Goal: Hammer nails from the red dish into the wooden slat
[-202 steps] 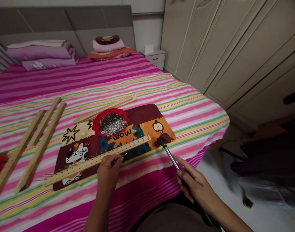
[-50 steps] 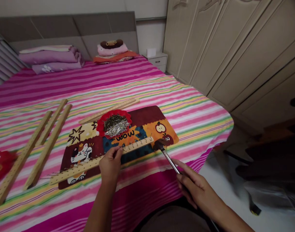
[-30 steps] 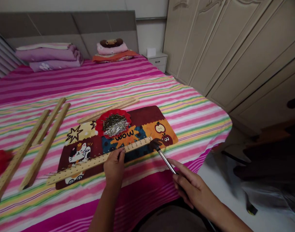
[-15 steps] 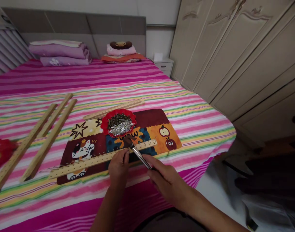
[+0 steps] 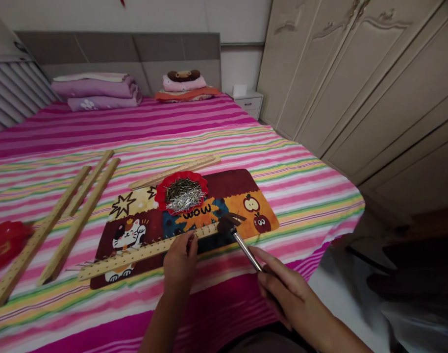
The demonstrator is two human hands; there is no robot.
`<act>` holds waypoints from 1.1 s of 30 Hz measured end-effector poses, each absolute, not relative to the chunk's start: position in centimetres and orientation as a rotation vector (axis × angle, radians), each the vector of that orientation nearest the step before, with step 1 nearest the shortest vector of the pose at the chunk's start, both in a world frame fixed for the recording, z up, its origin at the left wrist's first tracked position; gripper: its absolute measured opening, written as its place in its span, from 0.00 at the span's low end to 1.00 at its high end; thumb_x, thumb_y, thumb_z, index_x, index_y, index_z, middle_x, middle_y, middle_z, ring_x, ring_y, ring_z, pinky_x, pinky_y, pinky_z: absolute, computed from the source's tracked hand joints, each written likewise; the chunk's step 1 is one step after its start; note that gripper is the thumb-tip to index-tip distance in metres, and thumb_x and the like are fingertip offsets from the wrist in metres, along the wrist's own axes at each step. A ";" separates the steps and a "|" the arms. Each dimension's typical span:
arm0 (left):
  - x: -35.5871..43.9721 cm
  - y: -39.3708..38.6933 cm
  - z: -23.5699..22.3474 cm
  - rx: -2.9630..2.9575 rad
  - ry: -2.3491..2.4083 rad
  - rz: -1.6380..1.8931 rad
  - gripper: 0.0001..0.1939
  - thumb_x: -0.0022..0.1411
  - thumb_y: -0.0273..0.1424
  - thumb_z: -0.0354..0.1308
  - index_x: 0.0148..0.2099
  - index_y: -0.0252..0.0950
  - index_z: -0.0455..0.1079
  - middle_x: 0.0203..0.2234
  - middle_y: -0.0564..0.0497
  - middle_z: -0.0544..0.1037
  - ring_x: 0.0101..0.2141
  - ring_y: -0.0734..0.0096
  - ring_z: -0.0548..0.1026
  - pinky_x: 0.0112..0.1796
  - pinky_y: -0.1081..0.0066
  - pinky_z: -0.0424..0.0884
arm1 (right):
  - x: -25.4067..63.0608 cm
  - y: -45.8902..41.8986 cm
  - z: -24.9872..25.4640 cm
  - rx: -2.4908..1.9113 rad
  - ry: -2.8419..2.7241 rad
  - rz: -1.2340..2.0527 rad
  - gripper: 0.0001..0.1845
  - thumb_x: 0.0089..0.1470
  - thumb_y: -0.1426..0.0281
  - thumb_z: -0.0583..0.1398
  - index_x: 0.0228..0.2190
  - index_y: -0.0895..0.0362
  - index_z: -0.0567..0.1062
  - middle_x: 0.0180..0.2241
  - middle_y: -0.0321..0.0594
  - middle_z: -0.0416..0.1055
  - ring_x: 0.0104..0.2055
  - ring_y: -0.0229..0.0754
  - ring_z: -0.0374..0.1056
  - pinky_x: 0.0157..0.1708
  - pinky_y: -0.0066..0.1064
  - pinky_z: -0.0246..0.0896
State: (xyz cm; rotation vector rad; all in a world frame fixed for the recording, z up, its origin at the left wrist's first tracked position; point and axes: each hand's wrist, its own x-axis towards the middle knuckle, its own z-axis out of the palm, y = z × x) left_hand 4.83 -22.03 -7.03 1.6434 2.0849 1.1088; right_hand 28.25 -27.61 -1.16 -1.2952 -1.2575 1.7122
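My right hand [image 5: 286, 287] is wrapped round the handle of a hammer [image 5: 248, 251], whose dark, motion-blurred head lies over the right end of a pale wooden strip [image 5: 136, 256]. The strip has rows of holes, and several nails stick up along its far edge. My left hand [image 5: 180, 260] is closed at the near edge of this strip, thumb and fingers gripping it around the middle. Under the strip lies a patterned mat [image 5: 227, 181] with cartoon pictures. A red scalloped bowl [image 5: 161, 198] full of loose nails sits on the mat's far side, beyond my left hand.
To the left lie several wooden strips [image 5: 79, 223] and a second red dish [image 5: 7, 242]. Another pale strip [image 5: 172, 171] rests behind the bowl. Everything is on a striped bedspread [image 5: 301, 176]. Folded bedding [image 5: 99, 90] stands by the headboard; wardrobes [image 5: 337, 88] line the right side.
The hammer in my right hand has shifted right, from the strip's middle to its right end. My left hand stays at about the same place on the strip. The camera view has tilted slightly.
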 end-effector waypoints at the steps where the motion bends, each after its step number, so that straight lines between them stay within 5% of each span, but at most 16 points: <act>1: 4.5 -21.8 -6.2 1.658 2.114 1.112 0.12 0.57 0.37 0.53 0.39 0.40 0.75 0.35 0.49 0.79 0.35 0.66 0.76 0.39 0.69 0.70 | 28.7 -27.8 -1.3 -1.339 -1.205 1.710 0.32 0.57 0.55 0.54 0.60 0.53 0.60 0.20 0.29 0.56 0.15 0.30 0.48 0.12 0.22 0.38; 6: 1.9 -17.7 -2.4 1.796 2.392 0.898 0.15 0.58 0.36 0.51 0.41 0.37 0.75 0.37 0.45 0.78 0.39 0.60 0.75 0.41 0.66 0.69 | 30.2 -28.6 -1.9 -1.515 -0.984 1.642 0.34 0.56 0.55 0.56 0.61 0.53 0.59 0.21 0.29 0.60 0.14 0.28 0.48 0.13 0.22 0.38; 13: 0.2 -10.5 -0.9 1.837 2.377 -0.148 0.17 0.56 0.31 0.49 0.41 0.34 0.77 0.40 0.38 0.78 0.43 0.53 0.75 0.41 0.64 0.69 | 30.9 -28.8 -2.4 -1.568 -0.943 1.601 0.34 0.53 0.55 0.57 0.59 0.52 0.62 0.21 0.29 0.61 0.13 0.27 0.47 0.12 0.20 0.38; 19: 0.9 -9.1 -0.5 1.805 2.347 -0.258 0.14 0.51 0.29 0.54 0.36 0.29 0.77 0.38 0.32 0.78 0.40 0.50 0.76 0.38 0.64 0.69 | 30.9 -28.8 -2.4 -1.568 -0.950 1.607 0.34 0.53 0.56 0.56 0.60 0.51 0.62 0.20 0.28 0.60 0.12 0.27 0.46 0.11 0.20 0.38; 24: 0.4 -10.4 1.1 1.808 2.370 -0.198 0.10 0.53 0.30 0.54 0.31 0.32 0.75 0.32 0.37 0.79 0.35 0.55 0.76 0.34 0.67 0.68 | 30.9 -29.0 -2.2 -1.554 -0.946 1.598 0.35 0.53 0.57 0.56 0.60 0.53 0.60 0.20 0.28 0.61 0.12 0.27 0.46 0.11 0.21 0.39; 27: -0.6 -12.7 2.1 1.610 2.324 0.284 0.10 0.53 0.34 0.54 0.30 0.34 0.72 0.22 0.46 0.76 0.24 0.66 0.72 0.27 0.71 0.65 | 30.9 -29.2 -2.1 -1.530 -0.954 1.597 0.34 0.53 0.56 0.56 0.59 0.53 0.62 0.19 0.27 0.59 0.12 0.28 0.46 0.11 0.21 0.38; 30: -1.2 -15.6 2.3 1.183 1.921 0.935 0.14 0.42 0.38 0.63 0.31 0.35 0.71 0.19 0.53 0.73 0.20 0.75 0.68 0.23 0.75 0.65 | 30.7 -29.4 -2.1 -1.527 -0.961 1.600 0.33 0.53 0.57 0.56 0.59 0.52 0.62 0.18 0.26 0.58 0.12 0.28 0.46 0.12 0.21 0.38; 33: -1.0 -18.1 1.8 0.889 1.663 1.146 0.25 0.29 0.38 0.70 0.33 0.33 0.72 0.23 0.54 0.75 0.21 0.77 0.69 0.24 0.77 0.68 | 30.5 -29.6 -2.1 -1.518 -0.994 1.613 0.33 0.54 0.58 0.55 0.60 0.53 0.61 0.17 0.25 0.57 0.12 0.28 0.45 0.12 0.21 0.38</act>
